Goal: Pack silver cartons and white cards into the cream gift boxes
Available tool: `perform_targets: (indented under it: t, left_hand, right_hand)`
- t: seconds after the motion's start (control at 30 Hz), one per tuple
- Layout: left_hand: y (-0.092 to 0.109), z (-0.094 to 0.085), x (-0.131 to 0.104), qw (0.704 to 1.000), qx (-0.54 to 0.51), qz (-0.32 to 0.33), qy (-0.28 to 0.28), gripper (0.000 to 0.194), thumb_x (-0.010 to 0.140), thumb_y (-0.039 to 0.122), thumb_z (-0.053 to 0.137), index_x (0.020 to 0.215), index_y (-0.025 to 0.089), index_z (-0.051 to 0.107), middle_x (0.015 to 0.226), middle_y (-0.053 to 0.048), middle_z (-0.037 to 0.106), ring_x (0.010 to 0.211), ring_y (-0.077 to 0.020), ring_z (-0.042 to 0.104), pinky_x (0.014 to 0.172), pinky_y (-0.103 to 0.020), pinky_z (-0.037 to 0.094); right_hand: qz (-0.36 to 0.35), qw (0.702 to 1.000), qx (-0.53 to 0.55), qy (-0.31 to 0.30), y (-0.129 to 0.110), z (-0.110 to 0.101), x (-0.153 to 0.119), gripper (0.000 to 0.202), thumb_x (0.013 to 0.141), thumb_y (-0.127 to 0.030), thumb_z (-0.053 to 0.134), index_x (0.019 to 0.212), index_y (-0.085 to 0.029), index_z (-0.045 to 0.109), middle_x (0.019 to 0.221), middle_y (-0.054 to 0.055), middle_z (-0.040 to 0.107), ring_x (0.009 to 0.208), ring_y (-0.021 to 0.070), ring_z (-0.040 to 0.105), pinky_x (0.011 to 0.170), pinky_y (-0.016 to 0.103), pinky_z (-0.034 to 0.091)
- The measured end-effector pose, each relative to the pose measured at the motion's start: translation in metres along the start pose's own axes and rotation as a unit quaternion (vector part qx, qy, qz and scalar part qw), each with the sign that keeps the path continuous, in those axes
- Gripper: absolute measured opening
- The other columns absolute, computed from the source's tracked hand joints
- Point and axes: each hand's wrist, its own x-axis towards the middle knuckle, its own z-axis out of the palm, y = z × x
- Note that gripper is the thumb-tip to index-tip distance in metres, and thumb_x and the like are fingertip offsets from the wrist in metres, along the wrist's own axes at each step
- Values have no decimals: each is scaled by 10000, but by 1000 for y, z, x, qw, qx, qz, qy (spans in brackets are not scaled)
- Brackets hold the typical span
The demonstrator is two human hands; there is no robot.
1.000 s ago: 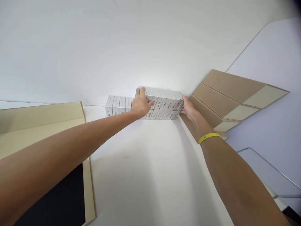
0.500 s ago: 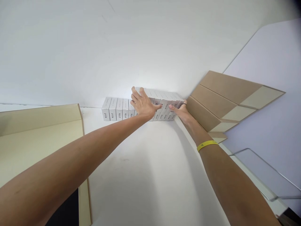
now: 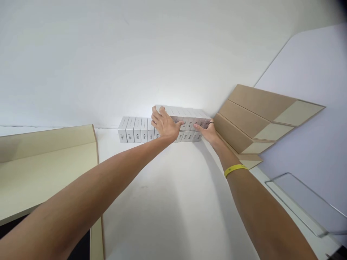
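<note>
Small white boxes with dark print stand side by side on a white surface against the wall. The lower row (image 3: 137,135) reaches farther left; an upper row of boxes (image 3: 187,112) rests on its right part. At the upper row's left end, my left hand (image 3: 166,125) has its fingers curled over the boxes and its thumb against their fronts. My right hand (image 3: 208,132) clasps the right end, thumb on the front, its other fingers mostly hidden behind. Both hands press the upper row between them. My left hand covers some lower boxes.
Several long brown cartons (image 3: 252,104) with pale ends are stacked close to my right hand. A cream open box (image 3: 54,159) stands at the left, with something black below it. A bent metal wire frame (image 3: 303,187) lies at the lower right by a pale lilac panel (image 3: 311,68).
The view has shifted slightly, so the boxes sit a little lower in it. Both hands keep their hold on the upper row, whose box fronts look more evenly lined up.
</note>
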Motion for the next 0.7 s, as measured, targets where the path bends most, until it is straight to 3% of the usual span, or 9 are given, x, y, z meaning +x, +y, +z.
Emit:
perform_targets:
  t: [0.17, 0.3, 0.43, 0.53, 0.63, 0.7]
  left_hand:
    - [-3, -12, 4, 999, -14, 5, -33, 935, 624, 284, 903, 1307, 209, 270, 1563, -198, 170, 1371, -367, 348, 1131, -537, 346]
    - [-16, -27, 8, 996, -36, 26, -79, 848, 724, 217, 833, 1337, 223, 246, 1580, -183, 150, 1259, -292, 505, 1018, -451, 492]
    - [-20, -29, 9, 994, -45, 11, -99, 762, 797, 159, 753, 1356, 217, 238, 1566, -198, 169, 1147, -261, 592, 965, -439, 532]
    - [-16, -31, 12, 993, -43, -1, -114, 839, 753, 184, 798, 1373, 217, 233, 1576, -210, 121, 1217, -323, 554, 1036, -517, 477]
    - [-9, -48, 16, 990, -43, 8, -137, 987, 642, 200, 885, 1379, 204, 229, 1580, -234, 76, 1309, -400, 465, 1072, -590, 423]
    - [-7, -72, 16, 985, -49, 46, -158, 1016, 603, 187, 907, 1371, 198, 241, 1590, -224, 63, 1367, -406, 395, 1093, -580, 414]
  right_hand:
    - [47, 998, -49, -7, -5, -4, -6, 548, 913, -374, 676, 1393, -205, 474, 1379, 119, 531, 1216, 287, 551, 1032, 536, 451]
    - [88, 993, -76, -26, -15, -5, -14, 644, 914, -410, 666, 1467, -226, 391, 1446, 134, 468, 1275, 317, 502, 1057, 575, 420]
    - [94, 990, -102, 10, -24, 0, -27, 879, 874, -486, 690, 1559, -259, 187, 1614, 155, 175, 1418, 380, 307, 1132, 618, 310]
    - [71, 991, -110, 33, -30, 1, -45, 1015, 844, -523, 710, 1575, -280, 49, 1646, 138, -1, 1458, 376, 221, 1165, 577, 283]
    - [72, 992, -100, 8, -36, 1, -62, 879, 881, -492, 682, 1560, -289, 161, 1616, 135, 189, 1392, 341, 369, 1118, 553, 372]
    - [75, 993, -89, -5, -40, 3, -66, 741, 913, -452, 656, 1526, -270, 282, 1556, 135, 326, 1329, 327, 451, 1074, 557, 418]
